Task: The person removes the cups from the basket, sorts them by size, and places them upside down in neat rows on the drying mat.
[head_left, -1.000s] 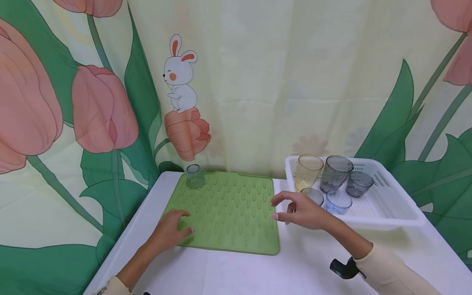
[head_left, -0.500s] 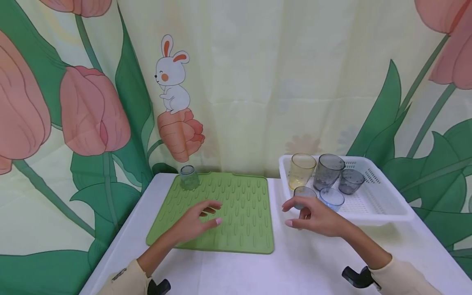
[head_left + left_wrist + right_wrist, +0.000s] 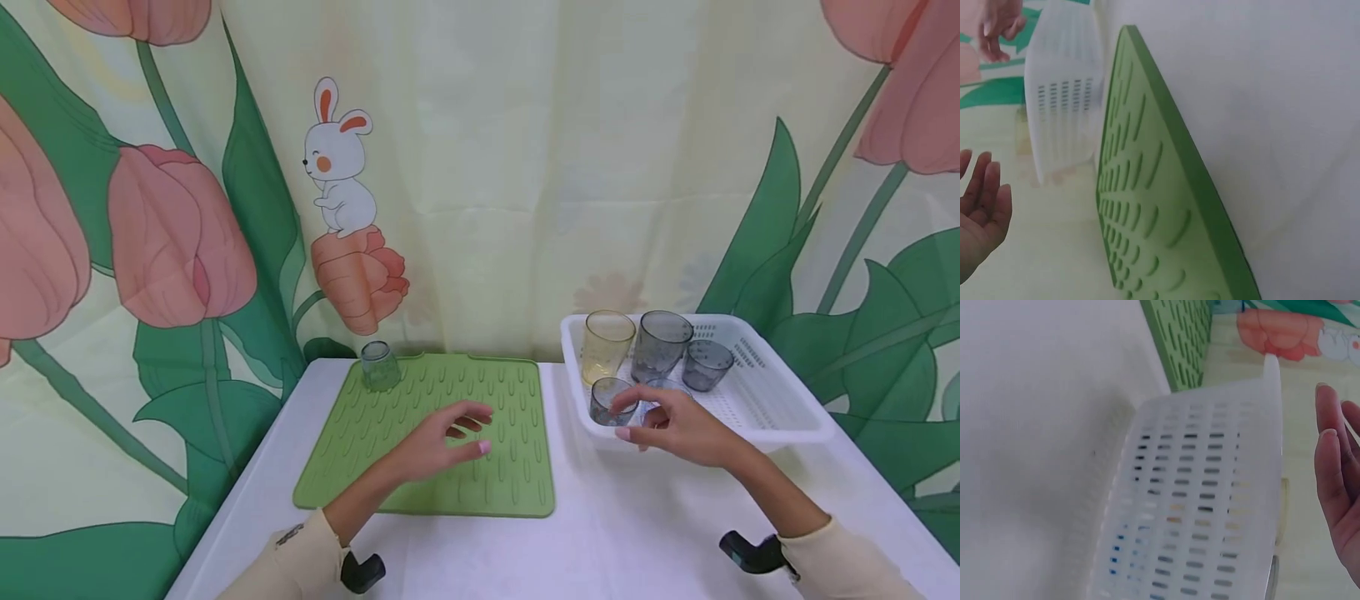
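My left hand (image 3: 442, 442) hovers over the green ribbed mat (image 3: 420, 492), fingers loosely bent and holding nothing. In the head view my right hand (image 3: 678, 425) is above the front edge of the white basket (image 3: 780, 421), thumb and fingers apart with nothing between them. Its fingertips overlap a small grey glass (image 3: 609, 402) at the basket's front left. Behind that hand a blue glass (image 3: 666, 385) is mostly hidden. A yellow glass (image 3: 606, 346), a tall grey glass (image 3: 660, 346) and a short dark grey glass (image 3: 707, 365) stand farther back in the basket.
A small bluish-green glass (image 3: 380, 367) stands on the mat's far left corner. White cloth covers the table (image 3: 480, 558). A curtain (image 3: 487, 167) printed with tulips and a rabbit hangs right behind the mat and basket.
My left hand has moved right across the mat from its left side. My right hand has moved right, from beside the mat to over the basket's front edge. The head view has shifted slightly.
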`<state>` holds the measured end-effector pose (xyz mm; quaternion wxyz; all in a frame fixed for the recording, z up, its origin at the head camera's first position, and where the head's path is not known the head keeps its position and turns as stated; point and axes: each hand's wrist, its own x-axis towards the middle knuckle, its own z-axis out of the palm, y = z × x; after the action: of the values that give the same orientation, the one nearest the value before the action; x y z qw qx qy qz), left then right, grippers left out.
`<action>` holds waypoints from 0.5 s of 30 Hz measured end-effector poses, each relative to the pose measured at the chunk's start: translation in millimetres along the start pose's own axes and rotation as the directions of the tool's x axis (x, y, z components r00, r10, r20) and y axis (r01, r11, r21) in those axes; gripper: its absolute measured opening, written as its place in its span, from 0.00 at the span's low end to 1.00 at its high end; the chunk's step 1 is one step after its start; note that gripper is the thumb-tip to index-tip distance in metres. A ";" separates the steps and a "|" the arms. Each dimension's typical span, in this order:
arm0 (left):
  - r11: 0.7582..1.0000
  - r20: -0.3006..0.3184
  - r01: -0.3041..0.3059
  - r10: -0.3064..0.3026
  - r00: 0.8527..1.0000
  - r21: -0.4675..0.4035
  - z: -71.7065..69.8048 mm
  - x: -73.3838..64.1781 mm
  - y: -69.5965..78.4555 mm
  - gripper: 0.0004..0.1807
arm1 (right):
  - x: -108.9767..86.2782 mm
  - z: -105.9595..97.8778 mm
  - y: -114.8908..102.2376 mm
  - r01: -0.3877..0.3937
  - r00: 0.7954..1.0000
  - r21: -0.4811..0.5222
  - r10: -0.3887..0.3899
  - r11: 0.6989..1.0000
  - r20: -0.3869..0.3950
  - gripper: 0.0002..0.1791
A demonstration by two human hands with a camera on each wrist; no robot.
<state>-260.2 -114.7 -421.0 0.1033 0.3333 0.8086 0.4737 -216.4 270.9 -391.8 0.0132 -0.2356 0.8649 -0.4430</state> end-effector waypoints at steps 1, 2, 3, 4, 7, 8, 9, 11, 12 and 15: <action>1.000 0.004 -0.005 0.005 1.000 -0.001 1.6 2.5 1.0 0.25 | -0.1 -4.1 2.7 -0.008 1.000 -0.012 0.008 1.000 -0.021 0.18; 1.000 0.009 -0.010 0.010 1.000 -0.001 3.0 5.1 2.1 0.25 | -0.3 -8.4 5.2 -0.018 0.999 -0.022 0.017 1.000 -0.045 0.18; 1.000 0.013 -0.012 0.012 1.000 -0.003 4.3 7.5 3.2 0.25 | -0.8 -12.6 7.6 -0.027 0.998 -0.034 0.025 0.999 -0.065 0.18; 1.000 0.016 -0.018 0.018 1.000 -0.005 5.2 9.8 4.7 0.25 | -1.1 -16.6 10.2 -0.039 0.996 -0.048 0.035 0.998 -0.087 0.19; 0.999 0.017 -0.048 0.049 0.999 -0.023 6.9 15.9 9.0 0.25 | -3.3 -28.2 18.4 -0.088 0.987 -0.084 0.075 0.993 -0.142 0.21; 0.998 0.017 -0.058 0.059 0.998 -0.026 7.4 17.7 10.3 0.25 | -4.2 -31.7 21.5 -0.108 0.983 -0.092 0.093 0.990 -0.157 0.22; 0.997 0.014 -0.068 0.068 0.998 -0.027 7.9 19.4 11.7 0.25 | -5.0 -34.9 24.9 -0.128 0.980 -0.101 0.110 0.987 -0.169 0.23; 0.996 0.017 -0.081 0.081 0.997 -0.029 9.1 22.6 13.7 0.25 | -6.2 -40.8 32.4 -0.166 0.972 -0.116 0.142 0.979 -0.189 0.25; 0.996 0.020 -0.081 0.082 0.996 -0.026 10.0 24.1 14.7 0.24 | -6.8 -43.4 36.3 -0.188 0.967 -0.131 0.160 0.973 -0.197 0.27; 0.996 0.031 -0.083 0.084 0.996 -0.024 14.3 30.1 16.6 0.24 | -7.5 -50.1 47.8 -0.247 0.954 -0.178 0.206 0.953 -0.220 0.31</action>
<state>-268.8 -80.1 -410.2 0.1002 0.3731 0.7869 0.4811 -240.2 335.9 -399.7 -0.0465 -0.0891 0.9239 -0.3692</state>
